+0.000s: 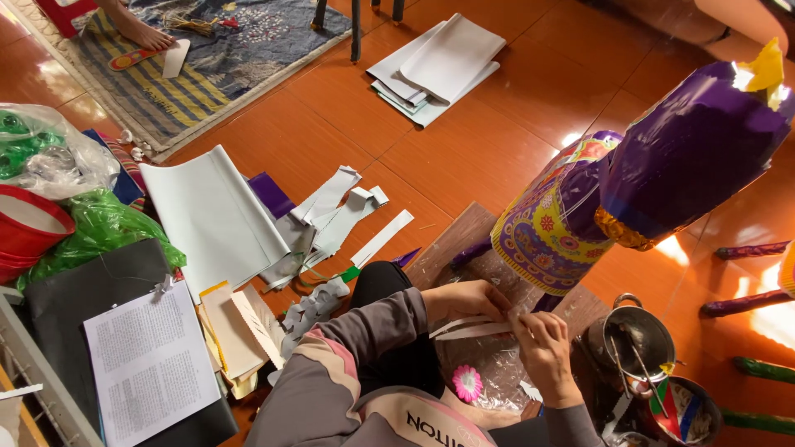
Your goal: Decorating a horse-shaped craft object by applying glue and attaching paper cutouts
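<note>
My left hand [468, 300] and my right hand [542, 348] meet over my lap, both pinching thin white paper strips [464, 329]. Just above my hands stands a tall purple paper figure [638, 182] with a patterned skirt and a yellow tip, resting on a brown board [451, 240]. A pink paper flower [468, 383] lies on clear plastic below my hands.
Cut white paper scraps [331, 219] and large white sheets [211, 215] lie on the orange tile floor. A metal pot [638, 339] with tools sits at right. Printed sheet [153, 364], green bags [99, 223], a red bowl [25, 228] at left. Another person's foot [141, 33] on a rug.
</note>
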